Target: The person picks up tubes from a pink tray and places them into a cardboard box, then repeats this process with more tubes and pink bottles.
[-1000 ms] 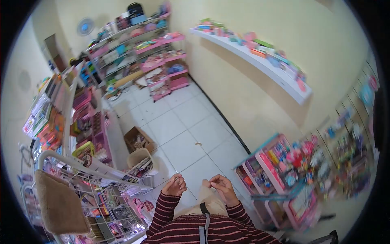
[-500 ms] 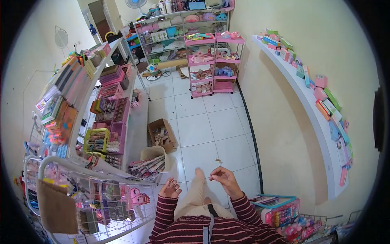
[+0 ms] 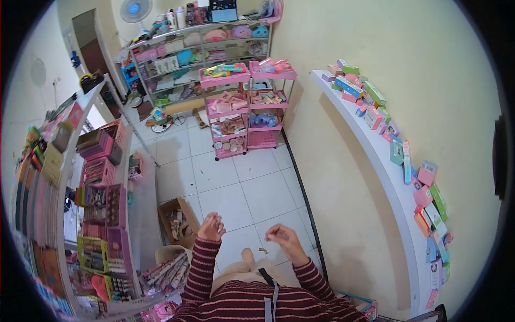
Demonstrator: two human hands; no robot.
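Note:
Both hands are raised in front of the body, apart from each other, in striped maroon sleeves. My left hand [image 3: 212, 227] has its fingers curled, and what they hold, if anything, is too small to make out. It is nearest to the cardboard box [image 3: 196, 210] on the floor. My right hand [image 3: 287, 241] has bent fingers with thumb and fingertips close together; I cannot tell whether anything is between them. A small brown scrap [image 3: 263, 250] lies on the tiles beyond the right hand.
Left stands a shelf rack [image 3: 70, 155] with baskets and stationery. Pink trolleys [image 3: 230, 116] stand ahead, before a metal shelf [image 3: 196, 40]. On the right wall a curved white shelf [image 3: 370, 155] bears small boxes. A bin of rolled items [image 3: 169, 273] is at lower left.
The view has turned and moved forward; the trolleys and right shelf sit further left and look nearer. My left hand is raised slightly higher. The wire basket at lower left is mostly out of view.

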